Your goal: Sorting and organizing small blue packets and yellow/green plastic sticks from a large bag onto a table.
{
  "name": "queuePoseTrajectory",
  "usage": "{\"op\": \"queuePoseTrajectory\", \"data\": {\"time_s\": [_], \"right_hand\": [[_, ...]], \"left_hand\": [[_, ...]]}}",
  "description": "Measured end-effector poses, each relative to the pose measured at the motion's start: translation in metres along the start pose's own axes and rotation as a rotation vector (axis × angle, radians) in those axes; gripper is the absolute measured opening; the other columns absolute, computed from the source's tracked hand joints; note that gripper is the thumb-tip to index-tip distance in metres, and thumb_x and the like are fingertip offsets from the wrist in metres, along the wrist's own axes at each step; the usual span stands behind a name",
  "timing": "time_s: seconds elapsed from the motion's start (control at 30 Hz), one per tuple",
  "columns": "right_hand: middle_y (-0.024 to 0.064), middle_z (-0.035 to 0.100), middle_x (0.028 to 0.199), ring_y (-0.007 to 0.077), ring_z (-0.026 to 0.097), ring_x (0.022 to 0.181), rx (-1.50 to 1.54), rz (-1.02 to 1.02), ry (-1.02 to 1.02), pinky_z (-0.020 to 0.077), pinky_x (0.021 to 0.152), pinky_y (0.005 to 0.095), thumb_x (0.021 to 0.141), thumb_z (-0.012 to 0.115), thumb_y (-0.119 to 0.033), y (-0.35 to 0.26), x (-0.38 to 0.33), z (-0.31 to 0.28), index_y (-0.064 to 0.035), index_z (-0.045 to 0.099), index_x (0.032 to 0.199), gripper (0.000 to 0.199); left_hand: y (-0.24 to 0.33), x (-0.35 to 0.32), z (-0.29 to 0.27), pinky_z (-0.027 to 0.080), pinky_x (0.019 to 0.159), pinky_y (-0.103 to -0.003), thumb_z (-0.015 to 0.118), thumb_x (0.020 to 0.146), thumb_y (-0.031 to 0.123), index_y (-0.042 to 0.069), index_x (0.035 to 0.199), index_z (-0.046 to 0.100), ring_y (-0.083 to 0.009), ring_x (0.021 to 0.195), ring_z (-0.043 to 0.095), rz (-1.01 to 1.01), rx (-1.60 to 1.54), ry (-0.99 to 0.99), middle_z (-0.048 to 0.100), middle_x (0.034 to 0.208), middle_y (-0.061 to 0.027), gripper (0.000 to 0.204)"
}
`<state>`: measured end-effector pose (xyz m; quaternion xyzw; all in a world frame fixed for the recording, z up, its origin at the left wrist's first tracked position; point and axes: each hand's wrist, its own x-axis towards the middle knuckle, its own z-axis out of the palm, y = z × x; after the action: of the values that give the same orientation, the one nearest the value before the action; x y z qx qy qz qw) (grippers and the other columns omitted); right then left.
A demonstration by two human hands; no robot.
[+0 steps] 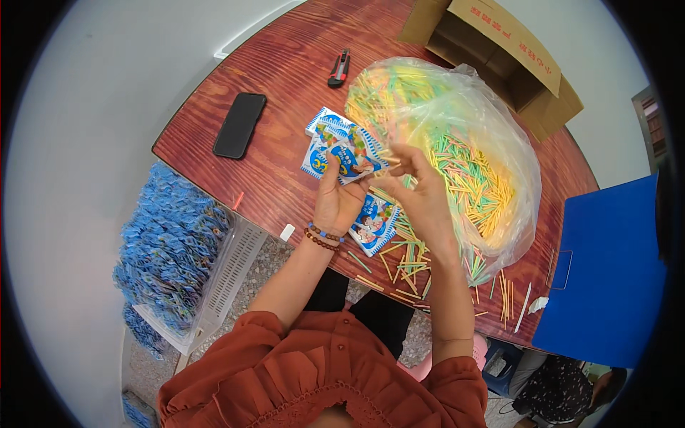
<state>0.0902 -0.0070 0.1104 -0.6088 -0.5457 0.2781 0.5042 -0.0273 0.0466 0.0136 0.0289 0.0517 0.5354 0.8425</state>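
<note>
My left hand [335, 205] holds a small blue-and-white printed packet [349, 155], thumb on its face. At the packet's right end, my right hand [427, 203] has its fingers closed around thin pale-yellow sticks [391, 160], which touch or enter that end; the fingers hide which. More packets of the same kind lie behind the held one. Another blue-and-white packet [375, 225] rests on the table below my hands. To the right, a large clear plastic bag [526, 175] lies open, full of pastel yellow, green and pink sticks [474, 178].
Loose sticks [412, 262] are scattered along the near edge of the wooden table [289, 85]. A phone [240, 125], a box cutter [339, 69], a cardboard box [499, 50] and a blue panel [603, 264] surround the work. Beside the table, a crate [227, 274] holds many blue packets [168, 246]. A person [564, 389] is at lower right.
</note>
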Motion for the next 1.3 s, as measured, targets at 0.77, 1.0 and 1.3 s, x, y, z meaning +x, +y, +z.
{"op": "queuePoseTrajectory", "data": {"time_s": [0.77,1.0,1.3], "right_hand": [[0.0068,0.068,0.076,0.0089,0.066,0.065,0.52,0.129,-0.271,0.0429,0.047,0.0188,0.089,0.064,-0.006,0.063,0.07,0.068,0.0006,0.064,0.089,0.006],[0.0048,0.068,0.08,0.0088,0.064,0.067,0.098,0.146,-0.023,0.047,0.048,0.0213,0.088,0.064,-0.009,0.09,0.06,0.077,-0.0005,0.064,0.099,0.013],[0.0118,0.06,0.075,0.0326,0.061,0.079,-0.775,-0.011,-0.329,0.0461,0.07,0.0434,0.068,0.077,-0.029,0.072,-0.012,0.004,-0.004,0.061,0.083,0.033]], "left_hand": [[0.091,-0.006,-0.022,0.051,0.077,-0.029,0.058,0.096,0.017,0.003,0.105,0.063,-0.0139,0.095,0.061,0.537,1.011,0.233,0.066,0.098,-0.0069,0.017],[0.077,-0.003,-0.044,0.047,0.084,-0.036,0.073,0.079,0.01,0.003,0.113,0.059,-0.027,0.1,0.056,0.631,1.845,0.14,0.055,0.108,-0.012,0.037],[0.073,-0.001,-0.041,0.043,0.087,-0.039,0.073,0.078,0.009,0.001,0.114,0.056,-0.0294,0.1,0.053,0.619,1.826,0.163,0.055,0.106,-0.0143,0.041]]}}
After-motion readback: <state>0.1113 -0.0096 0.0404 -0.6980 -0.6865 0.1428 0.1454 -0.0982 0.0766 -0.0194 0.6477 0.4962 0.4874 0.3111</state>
